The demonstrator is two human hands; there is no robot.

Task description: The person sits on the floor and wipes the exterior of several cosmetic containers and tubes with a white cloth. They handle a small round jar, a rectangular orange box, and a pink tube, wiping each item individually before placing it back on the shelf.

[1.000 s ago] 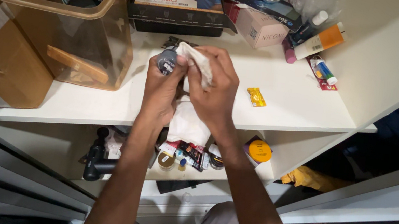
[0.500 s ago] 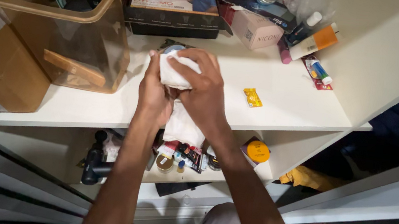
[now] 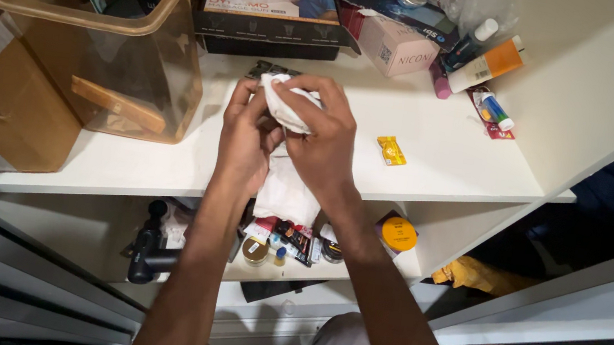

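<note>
White cloth [image 3: 284, 106]: bunched, gripped between both hands above the white shelf [image 3: 437, 146]. Left hand [image 3: 244, 137]: closed on the cloth's lower edge. Right hand [image 3: 324, 135]: fingers curled over its top. Small yellow packet [image 3: 391, 150]: just right of right hand. Clear plastic bin [image 3: 95, 42]: left of left hand.

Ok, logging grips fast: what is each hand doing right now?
Left hand: closed on the white cloth.
Right hand: closed on the same cloth, above the shelf.
</note>
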